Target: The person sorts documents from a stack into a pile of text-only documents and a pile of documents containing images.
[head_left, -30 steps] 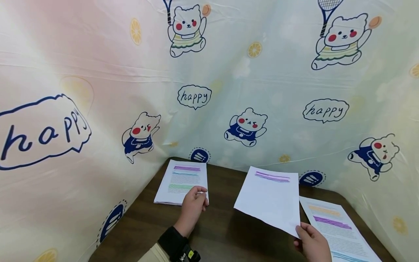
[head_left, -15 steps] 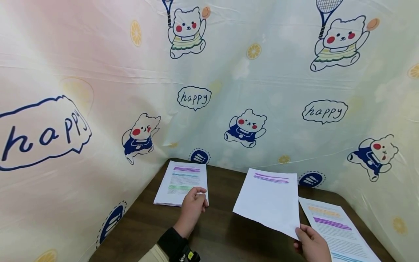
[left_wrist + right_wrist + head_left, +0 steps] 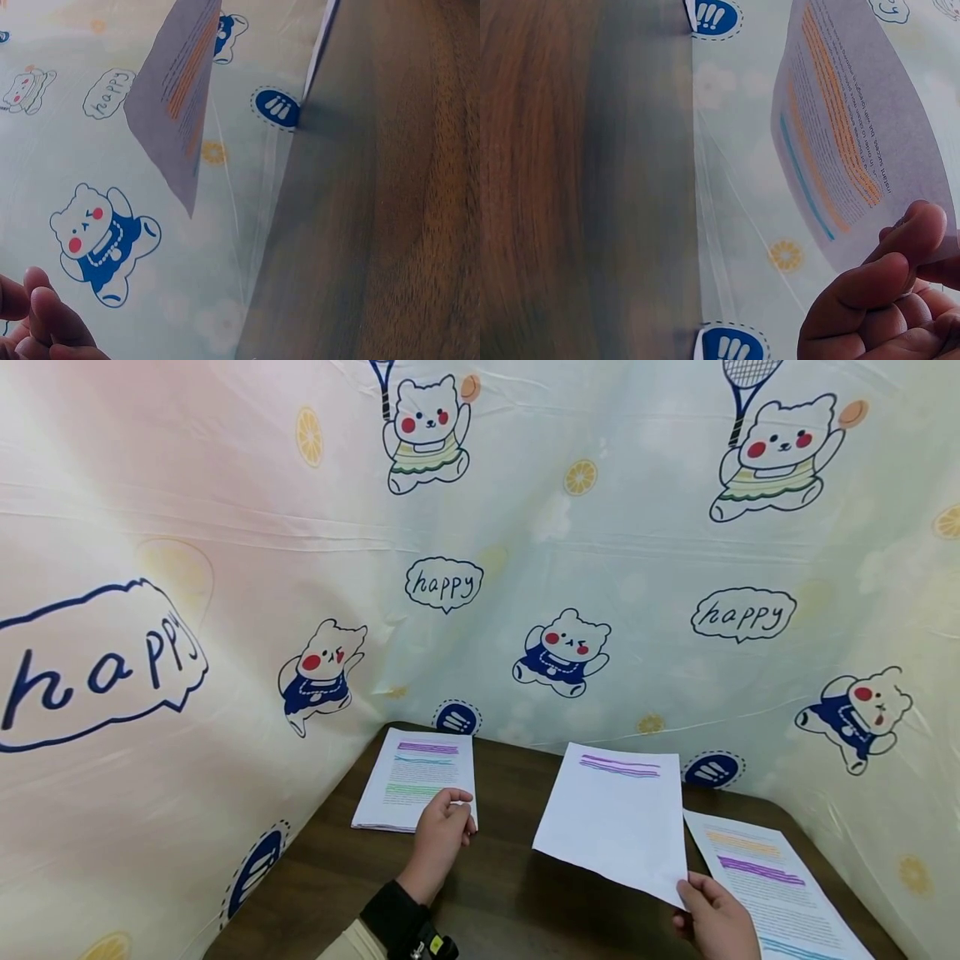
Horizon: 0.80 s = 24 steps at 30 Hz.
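Note:
My right hand (image 3: 716,914) pinches a white sheet of paper (image 3: 615,818) by its near right corner, thumb on top, and holds it raised over the table. Purple marker lines cross the top of the face turned up. Its other face, in the right wrist view, carries printed text with orange and blue highlighting (image 3: 829,120). My left hand (image 3: 444,831) is at the near right corner of a paper stack (image 3: 375,793), fingers loosely bent and holding nothing. Purple, blue and green highlights mark the stack's top page. In the left wrist view, only the fingertips (image 3: 56,319) show at the lower left.
More printed paper (image 3: 795,902) with orange, purple and blue highlights lies at the table's right side, partly behind my right hand. A dark wooden table (image 3: 502,893) bears everything. A patterned curtain (image 3: 480,643) closes off its back and sides.

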Available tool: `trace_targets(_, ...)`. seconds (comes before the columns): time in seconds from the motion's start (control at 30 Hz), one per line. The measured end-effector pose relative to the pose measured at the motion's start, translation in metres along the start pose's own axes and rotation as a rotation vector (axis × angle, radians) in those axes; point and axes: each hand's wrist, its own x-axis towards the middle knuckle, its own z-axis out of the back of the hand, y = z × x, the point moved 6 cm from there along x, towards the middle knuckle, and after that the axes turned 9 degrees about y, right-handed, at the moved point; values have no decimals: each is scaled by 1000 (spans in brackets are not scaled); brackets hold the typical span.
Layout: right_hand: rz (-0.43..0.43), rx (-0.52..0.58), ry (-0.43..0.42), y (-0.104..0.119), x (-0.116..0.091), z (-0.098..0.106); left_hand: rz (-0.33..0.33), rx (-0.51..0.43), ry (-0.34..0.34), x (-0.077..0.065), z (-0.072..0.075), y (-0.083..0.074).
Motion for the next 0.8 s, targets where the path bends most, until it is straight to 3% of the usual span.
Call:
trace_targets(0.43,-1,0,-6,-6,1,12,21,-1,12,1,-4,8)
trace_targets(0.8,-2,-80,-126,-7,15,76,28,-1,17,1,-7,11)
